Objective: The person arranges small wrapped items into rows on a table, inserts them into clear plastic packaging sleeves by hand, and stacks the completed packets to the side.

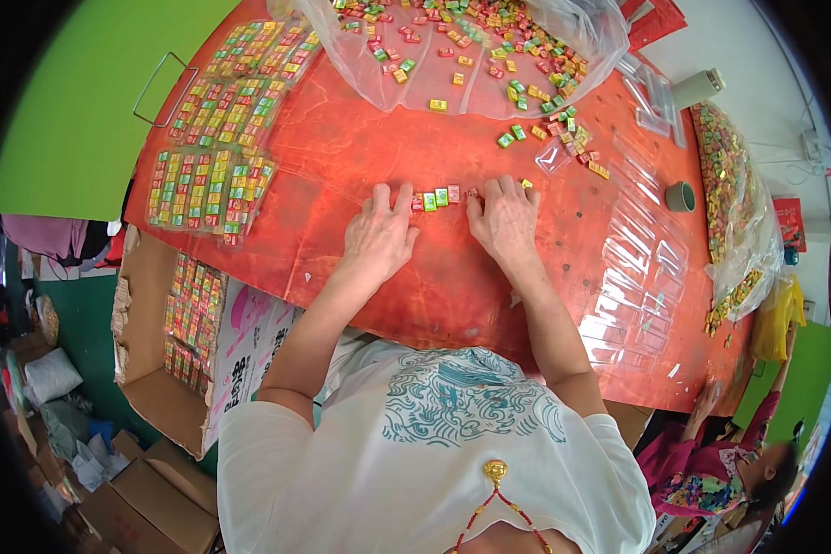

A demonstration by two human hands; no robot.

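Observation:
A short row of small boxes, red, green and pink, lies on the red table between my hands; a green box (441,197) is near its middle. My left hand (379,229) rests at the row's left end, index fingertip beside a red box (417,202), thumb apart from the fingers. At the other end my right hand (508,220) has thumb and index finger bent around a small reddish box (473,195), partly hidden by the fingers. A yellow box (526,184) lies just beyond the right fingers.
Filled trays (210,189) of boxes are stacked at left. Loose boxes spill from a clear plastic sheet (415,88) at the far side. Empty clear trays (632,286), a green cup (680,197) and a bulging bag (734,185) stand right. Another person (720,471) is at lower right.

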